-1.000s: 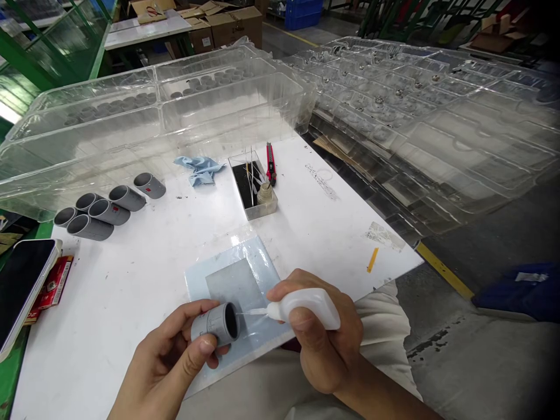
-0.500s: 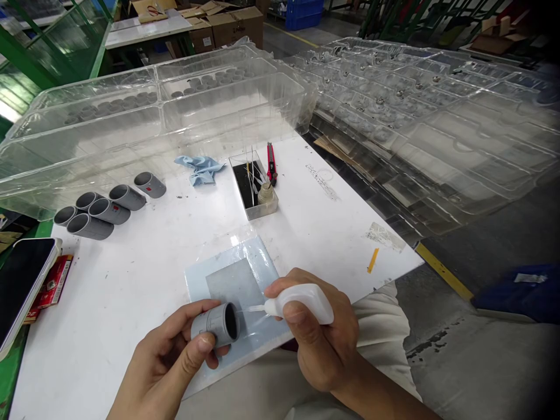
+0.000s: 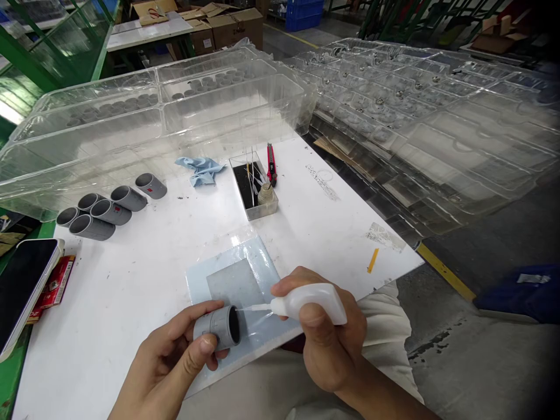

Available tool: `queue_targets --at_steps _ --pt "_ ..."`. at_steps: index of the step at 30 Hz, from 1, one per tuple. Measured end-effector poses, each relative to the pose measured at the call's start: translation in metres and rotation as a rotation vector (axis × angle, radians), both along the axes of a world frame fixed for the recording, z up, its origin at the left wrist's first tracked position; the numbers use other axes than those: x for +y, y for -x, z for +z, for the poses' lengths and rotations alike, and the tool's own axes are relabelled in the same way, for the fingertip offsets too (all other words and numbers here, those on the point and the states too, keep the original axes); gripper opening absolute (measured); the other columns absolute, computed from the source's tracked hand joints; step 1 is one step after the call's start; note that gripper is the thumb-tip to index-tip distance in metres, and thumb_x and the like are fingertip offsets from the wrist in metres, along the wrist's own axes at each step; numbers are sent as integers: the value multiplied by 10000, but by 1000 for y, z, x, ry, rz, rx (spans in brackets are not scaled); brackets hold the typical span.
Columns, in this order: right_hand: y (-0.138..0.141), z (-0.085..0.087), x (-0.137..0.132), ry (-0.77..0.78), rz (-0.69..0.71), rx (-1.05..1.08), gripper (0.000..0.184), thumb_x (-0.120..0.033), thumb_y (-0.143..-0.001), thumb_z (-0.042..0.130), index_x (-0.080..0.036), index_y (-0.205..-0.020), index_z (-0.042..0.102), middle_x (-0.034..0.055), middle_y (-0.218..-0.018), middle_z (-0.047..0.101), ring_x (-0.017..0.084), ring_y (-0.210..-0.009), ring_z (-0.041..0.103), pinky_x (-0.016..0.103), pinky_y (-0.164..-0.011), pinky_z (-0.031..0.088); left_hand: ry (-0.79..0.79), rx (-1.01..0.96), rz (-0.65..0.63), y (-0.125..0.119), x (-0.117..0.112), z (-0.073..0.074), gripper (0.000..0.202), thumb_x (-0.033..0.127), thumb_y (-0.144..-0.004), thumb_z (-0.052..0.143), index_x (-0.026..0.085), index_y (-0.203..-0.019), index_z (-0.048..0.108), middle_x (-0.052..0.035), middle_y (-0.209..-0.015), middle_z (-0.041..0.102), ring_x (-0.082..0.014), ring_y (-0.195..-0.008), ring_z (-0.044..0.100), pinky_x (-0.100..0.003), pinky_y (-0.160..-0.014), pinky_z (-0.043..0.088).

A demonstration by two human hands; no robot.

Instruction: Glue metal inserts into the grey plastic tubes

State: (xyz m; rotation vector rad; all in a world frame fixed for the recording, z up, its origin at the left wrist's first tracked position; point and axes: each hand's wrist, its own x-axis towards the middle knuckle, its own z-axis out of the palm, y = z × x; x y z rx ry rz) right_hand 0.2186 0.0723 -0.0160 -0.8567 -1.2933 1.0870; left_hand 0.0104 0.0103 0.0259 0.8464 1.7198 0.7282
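Observation:
Between the thumb and fingers of my left hand (image 3: 179, 356) lies a short grey plastic tube (image 3: 216, 328), its open dark end facing right. My right hand (image 3: 330, 338) is wrapped round a white squeeze bottle (image 3: 317, 300) with a long thin nozzle (image 3: 256, 307). The nozzle points left, its tip by the upper rim of the tube; whether it touches cannot be made out. Both hands are above a light blue mat (image 3: 262, 262) with a grey square (image 3: 234, 280) on it, at the near edge of the white table (image 3: 144, 280).
Several grey tubes (image 3: 109, 210) lie at the left, near a phone (image 3: 28, 291) on a red packet (image 3: 56, 280). A blue cloth (image 3: 201, 169), a small box (image 3: 254, 186) of tools and a red cutter knife (image 3: 271, 163) lie farther back. Clear plastic trays (image 3: 219, 111) stand behind.
The bottle in my right hand has shifted slightly right, its nozzle still close to the tube's rim. My left hand keeps hold of the tube, which has turned a little.

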Motion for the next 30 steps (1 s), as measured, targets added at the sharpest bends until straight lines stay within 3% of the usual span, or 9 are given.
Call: queue_targets --at_steps 5,10,19,30 --pt "-5 -4 -8 -36 -41 56 224 -354 -1010 583 -216 -1054 754 69 -814 701 224 -723 641 345 -555 479 -106 -25 76 -1 -4 -6 490 496 -780 851 321 -1219 721 -14 -994 738 -183 -808 651 -214 -683 536" --pt "-1 8 -5 -69 5 -51 225 -385 -997 610 -211 -1026 750 39 -806 699 186 -675 637 338 -591 472 -200 -20 60 -1 -6 -11 369 427 -762 879 335 -1103 775 -21 -1221 690 -222 -1069 626 -196 -805 541" --pt "6 8 0 4 21 -62 268 -413 -989 619 -182 -969 753 15 -755 661 156 -652 625 312 -590 466 -196 -35 45 -3 -6 -11 340 403 -777 865 302 -1090 777 -51 -1178 686 -256 -1065 633 -218 -726 549" --pt "7 8 0 22 7 -68 288 -422 -993 615 -177 -954 760 32 -764 691 172 -643 643 315 -546 465 -204 -44 14 0 -7 -12 313 375 -810 841 340 -1112 768 -26 -1207 671 -238 -1121 604 -193 -766 534"
